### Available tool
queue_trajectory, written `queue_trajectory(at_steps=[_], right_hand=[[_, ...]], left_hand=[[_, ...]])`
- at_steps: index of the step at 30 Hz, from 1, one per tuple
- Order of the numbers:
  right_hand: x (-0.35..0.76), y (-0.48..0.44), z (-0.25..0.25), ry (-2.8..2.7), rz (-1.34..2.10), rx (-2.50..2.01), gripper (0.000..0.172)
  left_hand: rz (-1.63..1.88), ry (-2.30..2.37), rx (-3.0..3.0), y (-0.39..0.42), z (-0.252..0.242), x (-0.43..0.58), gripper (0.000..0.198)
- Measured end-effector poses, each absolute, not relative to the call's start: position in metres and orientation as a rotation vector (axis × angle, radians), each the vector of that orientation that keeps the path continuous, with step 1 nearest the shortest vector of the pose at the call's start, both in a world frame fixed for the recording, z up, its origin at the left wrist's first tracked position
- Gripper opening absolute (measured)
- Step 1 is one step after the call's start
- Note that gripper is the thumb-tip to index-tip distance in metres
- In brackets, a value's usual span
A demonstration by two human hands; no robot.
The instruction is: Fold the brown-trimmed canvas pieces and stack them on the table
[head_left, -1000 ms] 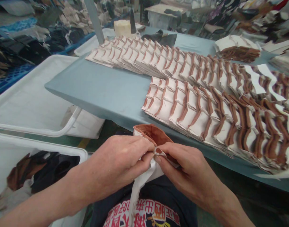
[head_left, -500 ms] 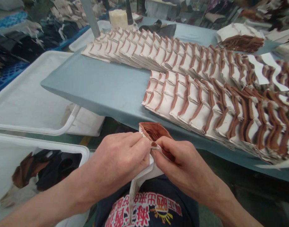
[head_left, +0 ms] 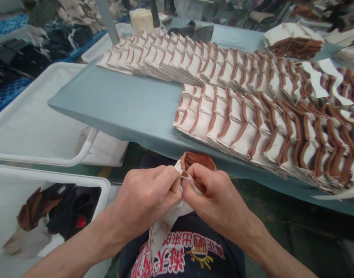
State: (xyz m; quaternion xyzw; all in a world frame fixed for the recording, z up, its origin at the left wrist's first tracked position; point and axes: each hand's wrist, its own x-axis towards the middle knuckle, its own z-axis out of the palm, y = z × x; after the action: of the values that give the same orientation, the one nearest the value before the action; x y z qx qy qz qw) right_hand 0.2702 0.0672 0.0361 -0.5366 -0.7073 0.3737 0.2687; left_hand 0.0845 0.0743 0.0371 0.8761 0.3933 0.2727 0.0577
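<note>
Between my two hands, over my lap, is a sewn fabric piece (head_left: 171, 216), white outside with a brown inner face showing at its far end. My left hand (head_left: 149, 197) is closed, pinching its edge with thumb and fingers. Close beside it, my right hand (head_left: 211, 189) pinches the same piece, its fingers curled against the brown part. Part of the white cloth hangs down below my left hand over a dark printed apron (head_left: 194, 251). The fingertips hide the exact spot where both hands meet on the cloth.
On a blue-grey table (head_left: 116, 104), similar white and brown pieces stand in two overlapping rows (head_left: 223, 119). A separate stack (head_left: 294, 38) lies at the back right. White bins stand at left; the near bin (head_left: 104, 185) holds dark, brown and white cloth.
Both hands still pinch the piece and have shifted slightly. The brown end has moved a little right, and the hanging white cloth has swung left and spread out.
</note>
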Motion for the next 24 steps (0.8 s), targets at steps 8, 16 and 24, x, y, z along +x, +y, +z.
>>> queue_trajectory(at_steps=[8, 16, 24], right_hand=[[0.269, 0.066, 0.037, -2.06, 0.75, -1.523, 0.023], [0.283, 0.075, 0.037, -1.95, 1.373, -1.164, 0.018], [0.294, 0.07, 0.016, -1.764, 1.401, -1.16, 0.02]], left_hand=[[0.546, 1.049, 2.868, 0.092, 0.056, 0.085, 0.03], [0.302, 0.911, 1.67, 0.119, 0.065, 0.077, 0.01], [0.403, 0.879, 1.281, 0.122, 0.052, 0.071, 0.014]])
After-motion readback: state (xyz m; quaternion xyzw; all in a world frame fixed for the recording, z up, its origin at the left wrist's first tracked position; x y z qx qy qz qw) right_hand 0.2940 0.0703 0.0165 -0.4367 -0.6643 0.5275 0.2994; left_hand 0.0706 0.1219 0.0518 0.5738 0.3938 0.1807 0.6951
